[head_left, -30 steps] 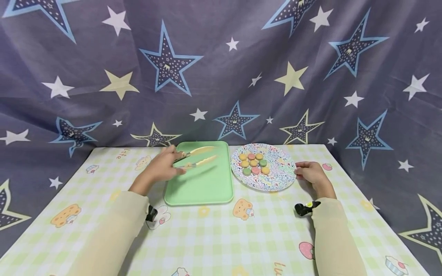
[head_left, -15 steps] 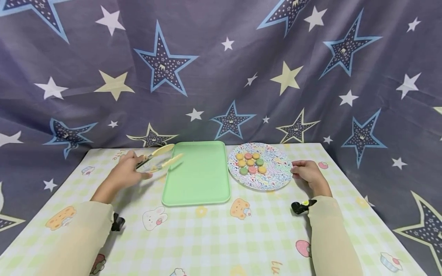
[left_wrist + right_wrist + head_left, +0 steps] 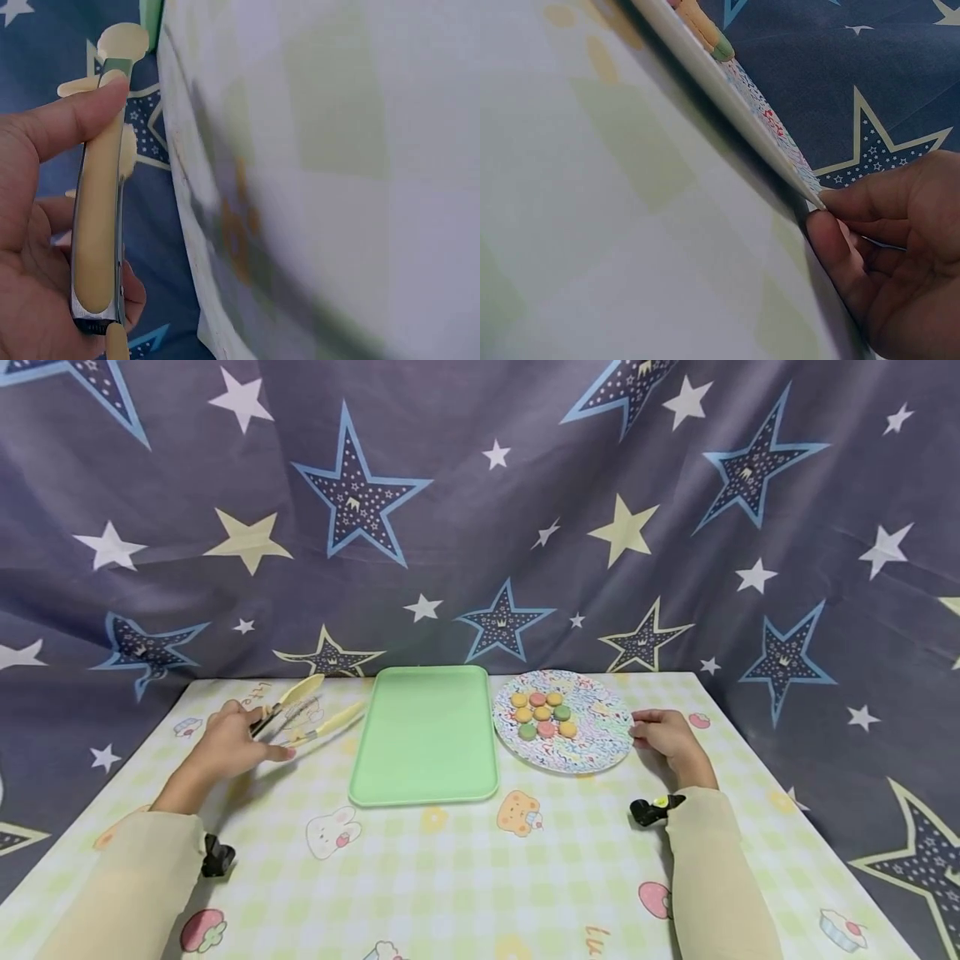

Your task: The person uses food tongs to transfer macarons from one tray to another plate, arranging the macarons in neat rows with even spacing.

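On the left, my left hand (image 3: 234, 743) holds a pair of cream-tipped tongs (image 3: 100, 217), thumb along one arm and fingers round the other side. The tips of the tongs are spread apart, with nothing between them, left of the green tray (image 3: 424, 735). My right hand (image 3: 670, 739) pinches the right rim of a round speckled plate (image 3: 600, 743) between thumb and fingers, as the right wrist view (image 3: 889, 247) also shows. Several small yellow, pink and green macarons (image 3: 542, 713) sit in rows on the plate's left half.
A checked tablecloth (image 3: 450, 868) with cartoon prints covers the table. The bare green tray lies left of the plate, close to it. A dark star-patterned curtain (image 3: 450, 527) hangs behind the table's back edge.
My left hand has carried the tongs leftward, from above the green tray to the tablecloth on its left. My right hand stays at the plate's rim, and the macarons keep their arrangement.
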Available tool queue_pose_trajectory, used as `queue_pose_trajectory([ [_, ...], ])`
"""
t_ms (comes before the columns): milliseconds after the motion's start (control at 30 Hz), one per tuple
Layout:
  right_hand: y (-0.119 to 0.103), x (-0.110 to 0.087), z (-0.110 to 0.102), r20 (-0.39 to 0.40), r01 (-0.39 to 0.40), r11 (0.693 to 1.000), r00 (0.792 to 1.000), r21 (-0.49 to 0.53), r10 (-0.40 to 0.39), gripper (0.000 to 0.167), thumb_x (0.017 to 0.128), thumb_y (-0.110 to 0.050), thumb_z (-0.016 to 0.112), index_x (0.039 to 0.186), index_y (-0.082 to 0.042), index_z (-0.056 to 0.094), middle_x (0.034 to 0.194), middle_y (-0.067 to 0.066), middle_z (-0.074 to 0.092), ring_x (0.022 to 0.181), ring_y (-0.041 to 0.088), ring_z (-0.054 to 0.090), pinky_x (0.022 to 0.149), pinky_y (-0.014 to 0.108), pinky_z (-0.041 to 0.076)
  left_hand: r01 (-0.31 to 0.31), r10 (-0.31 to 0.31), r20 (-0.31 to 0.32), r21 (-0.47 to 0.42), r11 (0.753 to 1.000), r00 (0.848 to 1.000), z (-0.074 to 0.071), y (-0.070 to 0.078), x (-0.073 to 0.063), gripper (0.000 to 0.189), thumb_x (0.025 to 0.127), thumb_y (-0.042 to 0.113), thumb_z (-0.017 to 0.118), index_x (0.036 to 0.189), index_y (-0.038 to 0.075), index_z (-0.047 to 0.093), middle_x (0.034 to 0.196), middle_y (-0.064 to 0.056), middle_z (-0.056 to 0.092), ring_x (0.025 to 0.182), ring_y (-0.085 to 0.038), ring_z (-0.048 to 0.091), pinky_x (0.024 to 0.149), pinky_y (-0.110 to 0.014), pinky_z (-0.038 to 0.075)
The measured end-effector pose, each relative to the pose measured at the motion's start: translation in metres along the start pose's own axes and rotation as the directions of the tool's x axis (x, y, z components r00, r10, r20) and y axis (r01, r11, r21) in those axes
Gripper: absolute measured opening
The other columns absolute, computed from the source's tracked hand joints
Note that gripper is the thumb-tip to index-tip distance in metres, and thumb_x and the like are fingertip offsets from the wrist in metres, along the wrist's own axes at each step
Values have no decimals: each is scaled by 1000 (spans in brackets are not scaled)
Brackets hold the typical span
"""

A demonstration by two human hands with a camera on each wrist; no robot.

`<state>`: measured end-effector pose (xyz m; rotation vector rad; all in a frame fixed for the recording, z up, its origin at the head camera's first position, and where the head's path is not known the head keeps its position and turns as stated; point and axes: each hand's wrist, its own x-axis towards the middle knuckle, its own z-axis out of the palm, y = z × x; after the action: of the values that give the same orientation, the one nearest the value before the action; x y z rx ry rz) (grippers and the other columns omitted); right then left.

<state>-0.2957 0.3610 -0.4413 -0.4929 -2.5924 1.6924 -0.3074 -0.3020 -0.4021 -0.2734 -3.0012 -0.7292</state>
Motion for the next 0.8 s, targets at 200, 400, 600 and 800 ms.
queue_pose_trajectory([
  [200, -1, -3, -1, 2, 10, 1000, 1000, -3, -10, 41, 97, -2, 59, 137, 10, 56, 122, 20, 59, 79, 8, 61, 69, 20, 53, 56, -55, -22, 39, 998, 998, 5, 0, 1, 119, 75, 51, 87, 146, -25, 29, 115, -36, 37, 102, -54, 34, 88, -63, 34],
  [400, -1, -3, -1, 8, -1, 1000, 1000, 2, 1, 42, 97, -1, 59, 138, 10, 56, 123, 21, 60, 77, 7, 61, 69, 20, 53, 127, -123, -80, 53, 990, 989, 15, 5, 3, 99, 77, 51, 84, 130, -25, 48, 112, -38, 35, 96, -53, 31, 74, -57, 39],
  [600, 1, -2, 0, 10, 7, 1000, 1000, 3, -7, 42, 98, -1, 59, 138, 11, 55, 124, 22, 59, 78, 7, 61, 70, 21, 54, 240, -237, -90, 23, 971, 967, 28, 9, 12, 102, 79, 53, 81, 132, -24, 42, 123, -45, 27, 104, -56, 29, 73, -59, 42],
  [800, 2, -1, 0, 8, 12, 1000, 1000, 3, -12, 42, 98, -1, 59, 138, 11, 55, 125, 22, 59, 78, 7, 62, 69, 21, 54, 297, -297, -7, 22, 955, 955, 37, 17, 23, 109, 84, 58, 72, 141, -25, 31, 125, -47, 25, 109, -59, 27, 82, -66, 41],
])
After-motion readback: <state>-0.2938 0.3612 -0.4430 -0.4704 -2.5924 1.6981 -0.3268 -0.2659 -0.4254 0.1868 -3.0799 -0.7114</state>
